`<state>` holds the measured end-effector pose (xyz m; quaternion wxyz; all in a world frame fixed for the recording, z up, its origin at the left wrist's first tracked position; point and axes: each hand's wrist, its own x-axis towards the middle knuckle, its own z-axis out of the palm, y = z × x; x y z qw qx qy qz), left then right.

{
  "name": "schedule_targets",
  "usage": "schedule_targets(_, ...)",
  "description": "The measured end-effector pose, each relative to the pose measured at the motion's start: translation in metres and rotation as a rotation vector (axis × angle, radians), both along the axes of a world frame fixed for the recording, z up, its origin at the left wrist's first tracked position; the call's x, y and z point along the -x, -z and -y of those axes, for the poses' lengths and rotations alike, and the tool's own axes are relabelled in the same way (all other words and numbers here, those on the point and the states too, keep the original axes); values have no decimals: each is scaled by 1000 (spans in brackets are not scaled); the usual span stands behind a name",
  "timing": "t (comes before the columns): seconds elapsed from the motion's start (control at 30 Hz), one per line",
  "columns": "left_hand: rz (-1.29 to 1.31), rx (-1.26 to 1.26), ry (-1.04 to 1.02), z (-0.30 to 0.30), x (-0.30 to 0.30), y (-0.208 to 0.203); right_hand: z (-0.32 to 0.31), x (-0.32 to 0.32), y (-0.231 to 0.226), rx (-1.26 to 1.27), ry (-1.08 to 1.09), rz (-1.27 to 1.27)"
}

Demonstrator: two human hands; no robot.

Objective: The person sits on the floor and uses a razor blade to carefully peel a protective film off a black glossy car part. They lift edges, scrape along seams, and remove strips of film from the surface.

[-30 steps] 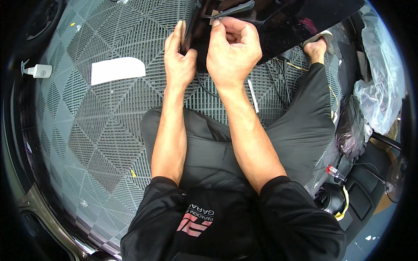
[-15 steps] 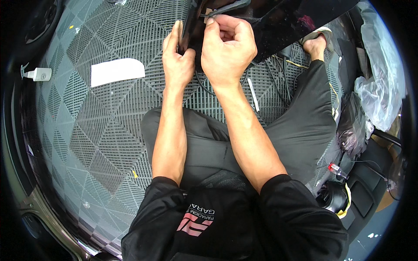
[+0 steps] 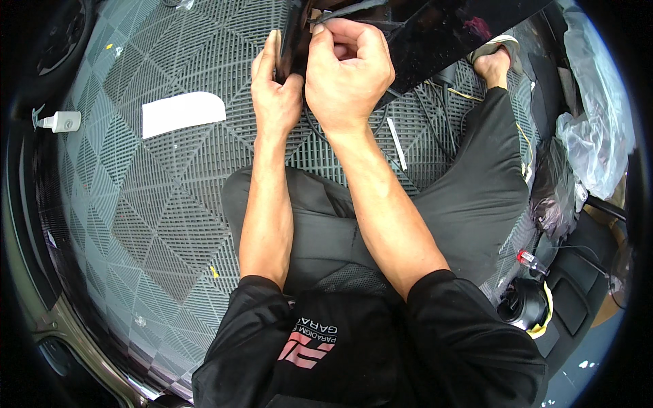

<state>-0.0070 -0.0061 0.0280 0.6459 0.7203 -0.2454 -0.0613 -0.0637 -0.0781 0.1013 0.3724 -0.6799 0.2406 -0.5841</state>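
Note:
A glossy black car panel (image 3: 435,54) stands at the top, its narrow edge facing me. My left hand (image 3: 275,95) lies along the panel's left side, fingers stretched out flat and thumb near the lower corner. On the other side of that edge, my right hand (image 3: 350,75) is closed in a pinch, thumb against forefinger. Its fingertips meet the end of a thin dark strip (image 3: 357,8) that runs off to the right. Beside them a small tan patch (image 3: 315,15) shows on the panel. The fingers partly hide what is pinched.
A white sheet (image 3: 183,114) and a white spray bottle (image 3: 66,122) are on the left of the grid-tile floor (image 3: 160,224). Black cables (image 3: 442,115) and a white strip (image 3: 396,144) lie under the panel. Plastic bags (image 3: 592,149) and a red-capped tool (image 3: 532,262) are at right.
My right hand has shifted slightly left and up, still pinched. My left hand has stayed nearly in place along the panel.

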Motion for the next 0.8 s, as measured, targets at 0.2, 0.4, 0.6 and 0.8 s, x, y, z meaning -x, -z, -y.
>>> schedule_targets(0.2,28,19,9,0,-1,2,-2,0,1,5,22,-28)
schedule_targets(0.4,45,17,1,0,-1,2,-2,-5,3,5,34,26)
schedule_targets(0.6,49,60,8,1,-2,3,-5,-2,3,-55,-8,40)
schedule_targets(0.8,9,49,26,0,-5,6,-8,3,9,-105,-30,126)
